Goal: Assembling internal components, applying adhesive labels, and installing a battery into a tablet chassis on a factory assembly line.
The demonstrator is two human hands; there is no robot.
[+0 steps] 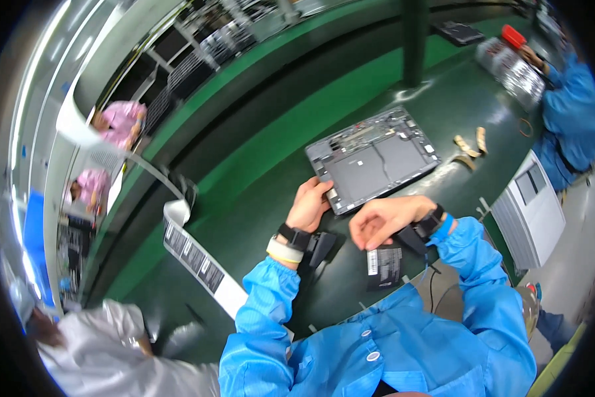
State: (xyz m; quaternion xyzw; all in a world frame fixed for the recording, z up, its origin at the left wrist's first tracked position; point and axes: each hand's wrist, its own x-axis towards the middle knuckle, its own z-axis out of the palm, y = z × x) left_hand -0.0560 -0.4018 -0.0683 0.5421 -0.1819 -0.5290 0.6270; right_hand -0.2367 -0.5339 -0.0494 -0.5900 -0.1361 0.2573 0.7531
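An opened laptop base (383,162), its inner boards and dark flat battery showing, lies at an angle on the green bench. My left hand (308,205) grips its near left corner, thumb on top, the other fingers partly hidden at the edge. Just in front of the laptop, my right hand (387,220) is closed, its fingers curled and pinched together. A black label (385,268) with a white barcode patch extends from under those fingertips, apparently held at its top edge. Both wrists wear black strapped devices, and the left also has a pale band.
Left of me, a strip of labels (201,264) curls across the green bench (257,178). Tan tape scraps (468,149) lie right of the laptop. White sheets (529,212) stand at the right edge. One co-worker in blue (572,112) handles a silvery bag (509,73); another in grey (125,357) sits left.
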